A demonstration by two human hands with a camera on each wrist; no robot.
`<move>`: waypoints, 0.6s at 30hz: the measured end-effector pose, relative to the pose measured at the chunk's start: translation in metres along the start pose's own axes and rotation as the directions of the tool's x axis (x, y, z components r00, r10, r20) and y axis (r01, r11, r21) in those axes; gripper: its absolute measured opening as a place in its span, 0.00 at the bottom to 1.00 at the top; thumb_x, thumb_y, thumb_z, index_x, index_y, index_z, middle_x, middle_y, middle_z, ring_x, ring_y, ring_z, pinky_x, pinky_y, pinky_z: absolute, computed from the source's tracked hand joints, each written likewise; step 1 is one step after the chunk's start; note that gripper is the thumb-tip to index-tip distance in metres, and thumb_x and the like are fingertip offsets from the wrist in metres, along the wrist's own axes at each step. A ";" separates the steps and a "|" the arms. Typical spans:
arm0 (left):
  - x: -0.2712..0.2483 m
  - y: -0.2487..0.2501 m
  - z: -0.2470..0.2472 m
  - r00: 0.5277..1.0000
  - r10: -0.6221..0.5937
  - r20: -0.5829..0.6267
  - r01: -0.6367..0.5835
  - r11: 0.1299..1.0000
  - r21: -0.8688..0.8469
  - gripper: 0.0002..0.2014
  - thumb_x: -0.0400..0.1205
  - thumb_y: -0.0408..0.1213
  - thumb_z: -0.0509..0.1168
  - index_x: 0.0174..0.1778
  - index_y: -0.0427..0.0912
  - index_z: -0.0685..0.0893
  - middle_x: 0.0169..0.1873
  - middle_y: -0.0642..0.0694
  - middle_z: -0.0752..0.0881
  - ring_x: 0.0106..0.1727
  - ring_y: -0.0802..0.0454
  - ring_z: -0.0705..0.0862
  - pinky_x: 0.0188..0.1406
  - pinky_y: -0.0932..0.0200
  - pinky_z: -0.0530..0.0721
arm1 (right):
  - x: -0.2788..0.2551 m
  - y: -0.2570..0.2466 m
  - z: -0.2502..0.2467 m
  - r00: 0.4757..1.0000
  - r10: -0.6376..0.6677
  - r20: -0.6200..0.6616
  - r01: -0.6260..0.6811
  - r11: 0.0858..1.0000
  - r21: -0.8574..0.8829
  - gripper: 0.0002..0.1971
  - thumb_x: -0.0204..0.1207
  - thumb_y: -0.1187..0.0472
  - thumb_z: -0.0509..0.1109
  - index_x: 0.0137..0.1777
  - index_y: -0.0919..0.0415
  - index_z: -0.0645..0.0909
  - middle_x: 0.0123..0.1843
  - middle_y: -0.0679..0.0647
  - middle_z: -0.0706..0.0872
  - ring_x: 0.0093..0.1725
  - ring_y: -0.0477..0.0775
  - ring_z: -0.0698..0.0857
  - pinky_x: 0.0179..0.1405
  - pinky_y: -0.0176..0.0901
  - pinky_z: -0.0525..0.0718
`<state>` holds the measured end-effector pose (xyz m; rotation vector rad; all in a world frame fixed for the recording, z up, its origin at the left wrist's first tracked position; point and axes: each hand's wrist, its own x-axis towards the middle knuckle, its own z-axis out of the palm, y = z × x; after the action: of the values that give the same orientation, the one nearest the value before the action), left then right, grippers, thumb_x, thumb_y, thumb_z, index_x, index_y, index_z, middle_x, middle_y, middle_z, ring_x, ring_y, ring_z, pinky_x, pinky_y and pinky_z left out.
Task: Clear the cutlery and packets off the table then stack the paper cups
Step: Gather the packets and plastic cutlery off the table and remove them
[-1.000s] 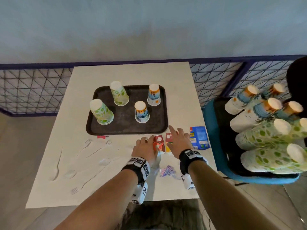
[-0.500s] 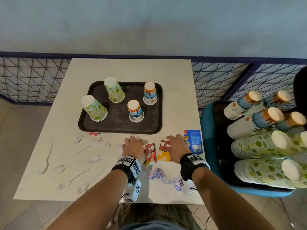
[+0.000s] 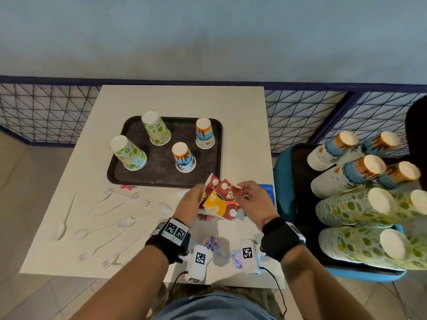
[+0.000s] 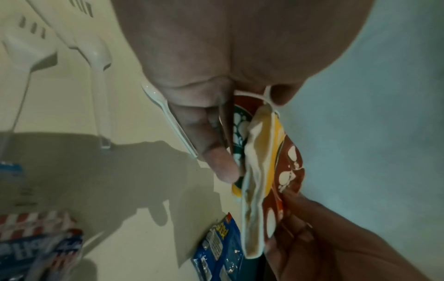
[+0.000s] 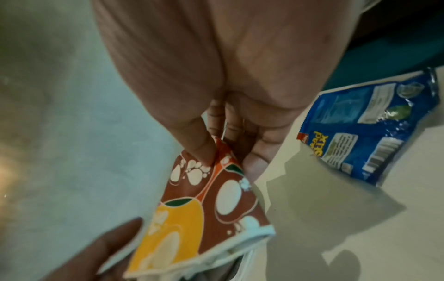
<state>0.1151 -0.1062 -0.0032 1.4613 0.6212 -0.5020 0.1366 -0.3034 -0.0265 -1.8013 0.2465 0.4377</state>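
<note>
Canteen: tray (image 3: 215,158), paper cups (image 3: 183,157), plastic cutlery (image 3: 129,221).

Bench top (image 3: 242,125): pale cream laminate, smooth, matt.
Dark rectangular serving tray (image 3: 161,167): plastic, finely pebbled, dull brown-black.
Upturned printed paper cups (image 3: 183,157): matt paper, white bases, leaf or palm prints.
Flattened red-and-yellow paper cups (image 3: 220,199): creased paper, slight sheen outside, plain white inside with a rolled rim (image 4: 254,190).
Blue snack packet (image 5: 360,125): glossy crinkled plastic film with bright highlights.
White disposable forks and spoons (image 3: 129,221): thin smooth plastic, faintly translucent, shiny.
Wrist bands (image 3: 172,239): black woven cloth carrying printed white plastic tags.
Blue mesh fence (image 3: 300,116): painted metal wire.
</note>
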 end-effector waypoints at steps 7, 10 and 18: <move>0.014 -0.017 0.000 0.988 0.140 0.065 -0.154 0.924 0.351 0.15 0.80 0.41 0.82 0.59 0.50 0.84 0.53 0.43 0.94 0.52 0.40 0.95 0.37 0.52 0.95 | 0.012 0.006 -0.005 0.997 -0.057 0.047 0.062 0.992 -0.112 0.07 0.79 0.58 0.77 0.52 0.48 0.83 0.51 0.52 0.86 0.47 0.53 0.88 0.49 0.47 0.89; 0.019 -0.021 -0.004 0.989 0.148 0.012 -0.145 0.941 0.305 0.12 0.81 0.37 0.80 0.55 0.51 0.86 0.50 0.44 0.95 0.48 0.43 0.93 0.39 0.49 0.95 | 0.030 0.020 -0.030 0.990 -0.007 -0.143 -0.027 0.971 -0.237 0.13 0.80 0.53 0.75 0.63 0.50 0.82 0.63 0.56 0.81 0.56 0.55 0.84 0.60 0.47 0.83; 0.022 -0.030 -0.014 0.990 0.131 -0.051 -0.113 0.960 0.256 0.08 0.84 0.40 0.78 0.55 0.51 0.87 0.53 0.44 0.95 0.53 0.45 0.93 0.35 0.53 0.91 | 0.048 0.075 -0.061 0.953 0.230 -0.195 -0.299 0.639 -0.709 0.51 0.72 0.38 0.79 0.86 0.59 0.56 0.78 0.65 0.65 0.77 0.72 0.71 0.74 0.62 0.77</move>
<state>0.1104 -0.0929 -0.0406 1.7530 0.5297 -0.4482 0.1614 -0.3797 -0.0986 -2.6069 0.4482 0.7454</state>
